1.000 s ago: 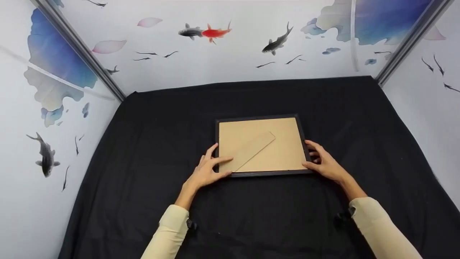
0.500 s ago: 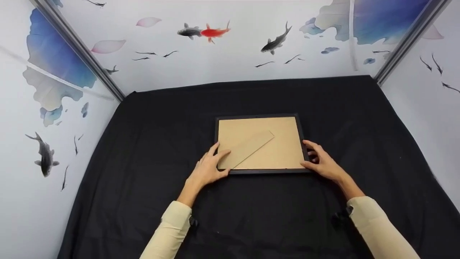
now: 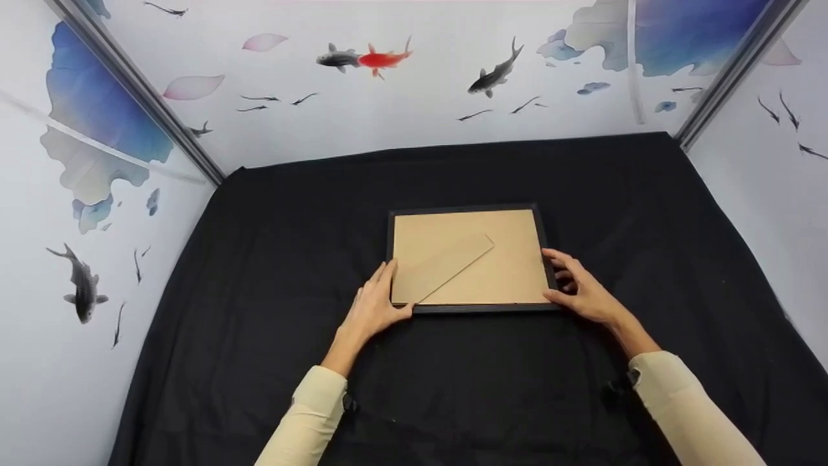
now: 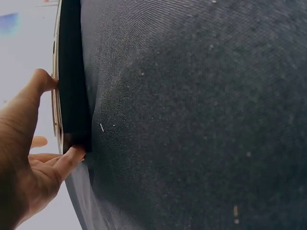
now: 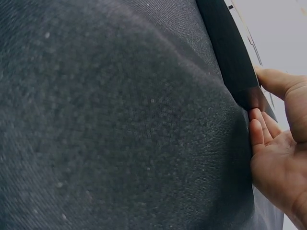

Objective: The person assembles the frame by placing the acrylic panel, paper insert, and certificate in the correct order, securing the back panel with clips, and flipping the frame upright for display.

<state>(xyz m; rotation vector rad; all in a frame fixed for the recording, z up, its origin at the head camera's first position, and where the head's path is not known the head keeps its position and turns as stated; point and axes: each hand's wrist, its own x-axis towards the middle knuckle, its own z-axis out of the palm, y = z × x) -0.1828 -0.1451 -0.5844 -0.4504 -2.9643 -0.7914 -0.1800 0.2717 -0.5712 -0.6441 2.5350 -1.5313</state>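
Note:
A picture frame with a black rim lies back-side up on the black cloth, showing its tan backing board. A tan easel stand lies flat and diagonal across the board. My left hand grips the near left corner, thumb on the near rim and fingers along the left side. At the near right corner my right hand holds the frame, its thumb on top and its fingers bent against the right side. Both wrist views show fingertips low against the rim's outer side. The front of the frame is hidden, facing down.
Black cloth covers the table around the frame, with slight wrinkles. White panels painted with fish and leaves stand at the back and both sides, joined by grey metal posts.
My left index finger has lifted off the easel stand and moved to the frame's left side. The frame has shifted very slightly away from me. My right hand keeps its hold.

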